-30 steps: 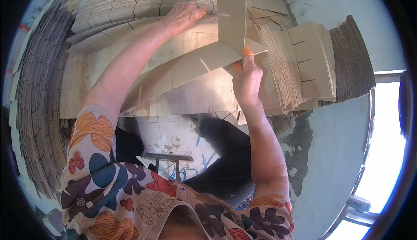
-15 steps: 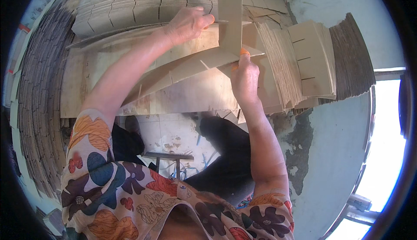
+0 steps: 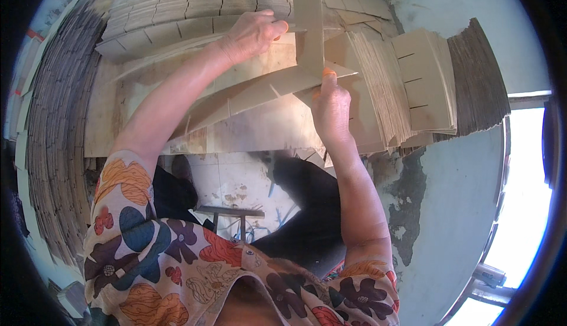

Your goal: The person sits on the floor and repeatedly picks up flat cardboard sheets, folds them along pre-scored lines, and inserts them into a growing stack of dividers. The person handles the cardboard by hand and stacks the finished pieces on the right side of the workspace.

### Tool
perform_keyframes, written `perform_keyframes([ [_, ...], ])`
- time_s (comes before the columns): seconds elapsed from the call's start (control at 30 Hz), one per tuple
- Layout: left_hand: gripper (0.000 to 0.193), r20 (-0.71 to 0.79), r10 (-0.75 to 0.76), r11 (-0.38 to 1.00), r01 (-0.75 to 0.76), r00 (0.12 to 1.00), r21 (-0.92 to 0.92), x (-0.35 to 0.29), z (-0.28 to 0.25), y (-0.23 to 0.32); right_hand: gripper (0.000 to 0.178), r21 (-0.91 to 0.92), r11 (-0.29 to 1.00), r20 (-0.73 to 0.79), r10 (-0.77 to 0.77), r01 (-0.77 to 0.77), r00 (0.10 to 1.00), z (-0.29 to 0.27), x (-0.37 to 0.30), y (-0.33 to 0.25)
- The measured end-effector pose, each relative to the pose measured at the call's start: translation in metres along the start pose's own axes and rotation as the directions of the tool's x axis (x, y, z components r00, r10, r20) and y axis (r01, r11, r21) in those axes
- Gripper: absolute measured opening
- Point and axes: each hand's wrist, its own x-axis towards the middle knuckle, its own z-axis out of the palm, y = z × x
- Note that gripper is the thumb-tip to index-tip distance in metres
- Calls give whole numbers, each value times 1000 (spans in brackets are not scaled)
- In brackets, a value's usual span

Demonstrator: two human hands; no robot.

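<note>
Orange coverings show on the fingertips of both my hands. My right hand pinches slotted cardboard strips where they meet. One strip, an upright cardboard strip, rises away from the thumb toward the top edge. Another, a slanting cardboard strip with short slits, runs down to the left over the table and passes behind my left forearm. Farther off and to the left, my left hand is closed on a thin cardboard strip that extends across behind the upright one. The hand covers most of its grip.
Under the strips lies a wooden tabletop. Slotted cardboard is stacked along the far side. More stacks stand at right: leaning sheets, slotted pieces and darker cardboard. A tall cardboard stack borders the left. Below is a stool.
The strip at my left hand has shifted and its left part is blurred, uncovering the slit front of the far stack. Both hands keep their grips and have moved slightly left.
</note>
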Motion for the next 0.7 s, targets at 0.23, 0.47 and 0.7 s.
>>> perform_keyframes([
  [0.23,7,-46,-23,999,22,999,-34,0,-1,0,24,22,1000,-33,0,1,999,2,1,0],
  [0.47,4,0,-12,983,12,1000,-184,7,-21,35,23,-50,999,2,-6,6,1000,15,4,19],
  [0.7,24,277,-386,684,475,880,-554,24,-43,-12,25,-19,1000,-4,14,-14,1000,7,-2,8],
])
